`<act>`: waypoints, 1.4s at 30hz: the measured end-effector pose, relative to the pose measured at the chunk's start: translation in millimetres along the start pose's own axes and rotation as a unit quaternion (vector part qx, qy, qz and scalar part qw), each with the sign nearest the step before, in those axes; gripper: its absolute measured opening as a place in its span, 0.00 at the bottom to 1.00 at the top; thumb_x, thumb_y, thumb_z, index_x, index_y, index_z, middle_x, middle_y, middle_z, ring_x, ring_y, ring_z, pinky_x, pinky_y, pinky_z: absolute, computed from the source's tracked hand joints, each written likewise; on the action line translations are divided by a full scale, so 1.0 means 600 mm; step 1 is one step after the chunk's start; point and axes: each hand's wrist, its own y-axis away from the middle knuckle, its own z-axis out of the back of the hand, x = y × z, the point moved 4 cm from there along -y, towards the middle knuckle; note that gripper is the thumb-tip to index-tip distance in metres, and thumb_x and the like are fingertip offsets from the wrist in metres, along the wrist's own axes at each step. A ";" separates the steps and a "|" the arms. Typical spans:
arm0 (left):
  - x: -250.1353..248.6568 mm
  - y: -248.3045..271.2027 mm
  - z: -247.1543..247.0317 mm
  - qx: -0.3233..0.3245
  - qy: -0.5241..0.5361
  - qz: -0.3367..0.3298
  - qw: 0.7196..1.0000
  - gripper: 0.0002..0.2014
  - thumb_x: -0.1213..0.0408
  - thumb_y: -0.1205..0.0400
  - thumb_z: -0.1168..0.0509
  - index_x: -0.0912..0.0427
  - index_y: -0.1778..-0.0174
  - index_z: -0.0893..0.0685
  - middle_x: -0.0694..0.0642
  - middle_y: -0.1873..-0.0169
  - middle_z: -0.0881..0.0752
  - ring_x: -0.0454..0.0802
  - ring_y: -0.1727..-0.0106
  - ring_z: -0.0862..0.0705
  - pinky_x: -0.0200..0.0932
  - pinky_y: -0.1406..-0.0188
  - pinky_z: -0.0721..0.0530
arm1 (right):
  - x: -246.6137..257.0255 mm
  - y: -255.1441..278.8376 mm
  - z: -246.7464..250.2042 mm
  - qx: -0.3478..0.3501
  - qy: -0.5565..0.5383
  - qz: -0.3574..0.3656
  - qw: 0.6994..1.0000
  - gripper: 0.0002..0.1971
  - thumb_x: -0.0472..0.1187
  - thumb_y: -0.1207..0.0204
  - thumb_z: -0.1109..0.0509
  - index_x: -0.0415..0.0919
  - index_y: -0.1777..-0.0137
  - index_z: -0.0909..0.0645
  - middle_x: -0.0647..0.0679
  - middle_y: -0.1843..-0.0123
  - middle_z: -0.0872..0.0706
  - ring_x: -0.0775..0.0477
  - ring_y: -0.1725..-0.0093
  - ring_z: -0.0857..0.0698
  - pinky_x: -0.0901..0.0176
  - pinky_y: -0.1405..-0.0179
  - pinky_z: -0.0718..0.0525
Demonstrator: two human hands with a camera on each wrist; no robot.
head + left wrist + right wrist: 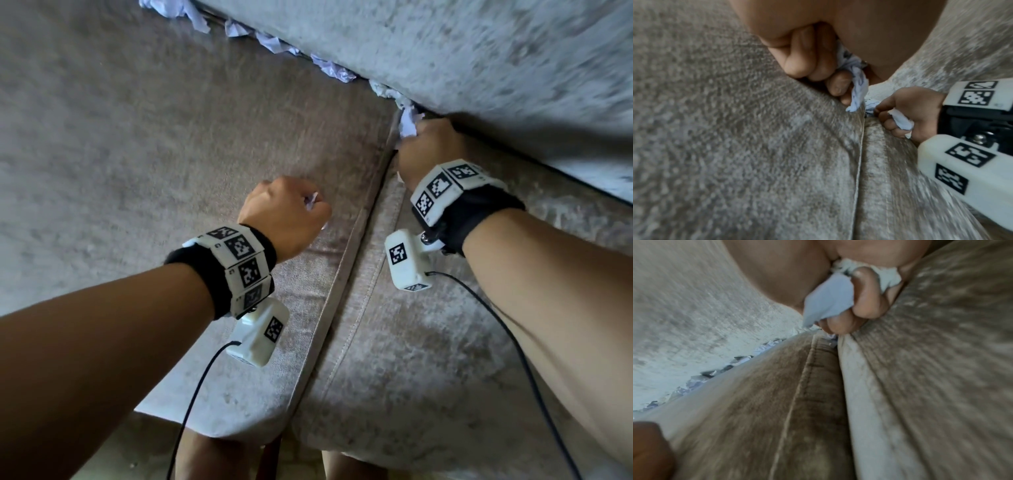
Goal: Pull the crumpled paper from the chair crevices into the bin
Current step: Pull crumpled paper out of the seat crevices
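Crumpled paper [334, 70] is wedged along the crevice between the seat cushions [171, 144] and the backrest [479, 44], running from the top left of the head view toward the centre. The right hand [430, 150], at centre right, is curled into a fist around 1 wad [828, 305] where that crevice meets the gap between the 2 cushions. The left hand [284, 214], at centre, is fisted around another paper scrap [858, 87] above the left cushion. The bin is out of view.
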 end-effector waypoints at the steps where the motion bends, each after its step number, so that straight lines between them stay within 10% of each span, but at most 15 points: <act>1: 0.000 -0.001 -0.002 -0.002 -0.002 -0.003 1.000 0.13 0.54 0.22 0.37 0.53 0.68 0.14 0.50 0.69 0.14 0.51 0.66 0.16 0.40 0.68 0.19 | -0.002 0.006 0.001 0.001 -0.017 -0.001 1.000 0.16 0.36 0.16 0.43 0.33 0.35 0.21 0.33 0.38 0.16 0.33 0.38 0.18 0.53 0.52 0.25; 8: -0.039 -0.018 -0.014 0.009 -0.065 -0.043 0.997 0.24 0.35 0.25 0.31 0.50 0.74 0.28 0.45 0.75 0.21 0.44 0.71 0.22 0.39 0.70 0.27 | -0.059 0.050 0.010 -0.008 -0.050 -0.029 0.998 0.26 0.46 0.17 0.52 0.27 0.43 0.19 0.27 0.42 0.16 0.29 0.40 0.19 0.48 0.45 0.24; 11: -0.070 -0.050 -0.024 0.000 -0.092 -0.035 0.995 0.23 0.41 0.25 0.28 0.53 0.74 0.28 0.48 0.75 0.22 0.52 0.67 0.20 0.42 0.67 0.25 | -0.079 0.069 0.022 -0.011 -0.095 -0.021 0.995 0.30 0.49 0.31 0.57 0.32 0.51 0.17 0.30 0.47 0.14 0.31 0.45 0.18 0.49 0.48 0.23; 15: -0.123 -0.090 -0.036 -0.044 -0.118 -0.043 0.991 0.08 0.56 0.24 0.33 0.54 0.67 0.22 0.53 0.67 0.17 0.61 0.56 0.16 0.44 0.58 0.25 | -0.115 0.074 0.030 -0.060 -0.217 -0.049 0.973 0.21 0.46 0.24 0.44 0.46 0.79 0.24 0.41 0.71 0.13 0.41 0.67 0.17 0.60 0.72 0.21; 19: -0.164 -0.120 -0.055 -0.091 -0.107 -0.073 0.987 0.12 0.48 0.23 0.33 0.44 0.45 0.14 0.49 0.47 0.11 0.58 0.44 0.14 0.46 0.46 0.20 | -0.140 0.084 0.038 -0.035 -0.275 -0.045 0.960 0.25 0.45 0.21 0.41 0.68 0.77 0.18 0.61 0.79 0.18 0.44 0.72 0.16 0.56 0.71 0.17; 26: -0.192 -0.161 -0.092 -0.082 -0.171 -0.081 0.978 0.20 0.41 0.22 0.38 0.46 0.40 0.15 0.58 0.43 0.12 0.66 0.41 0.16 0.51 0.45 0.19 | -0.187 0.095 0.052 -0.013 -0.313 -0.069 0.947 0.20 0.53 0.20 0.36 0.75 0.74 0.19 0.52 0.81 0.23 0.40 0.72 0.16 0.46 0.64 0.11; 32: -0.211 -0.185 -0.088 -0.109 -0.180 -0.048 0.976 0.19 0.45 0.21 0.37 0.56 0.49 0.12 0.62 0.50 0.11 0.68 0.44 0.15 0.51 0.49 0.18 | -0.211 0.088 0.055 -0.023 -0.324 -0.074 0.943 0.26 0.61 0.27 0.31 0.35 0.68 0.18 0.30 0.72 0.21 0.27 0.70 0.18 0.40 0.74 0.17; 39: -0.206 -0.187 -0.083 -0.093 -0.207 -0.038 0.973 0.20 0.48 0.17 0.43 0.60 0.48 0.14 0.68 0.46 0.14 0.72 0.42 0.18 0.52 0.46 0.20 | -0.207 0.077 0.049 -0.061 -0.319 -0.038 0.945 0.30 0.55 0.23 0.30 0.36 0.79 0.31 0.32 0.77 0.25 0.30 0.75 0.18 0.43 0.82 0.25; 42: -0.202 -0.167 -0.086 -0.082 -0.214 -0.062 0.971 0.20 0.51 0.15 0.46 0.63 0.51 0.15 0.72 0.46 0.15 0.74 0.44 0.19 0.54 0.50 0.21 | -0.207 0.066 0.032 -0.094 -0.293 -0.010 0.951 0.27 0.53 0.25 0.29 0.37 0.79 0.28 0.47 0.75 0.24 0.40 0.78 0.20 0.48 0.81 0.24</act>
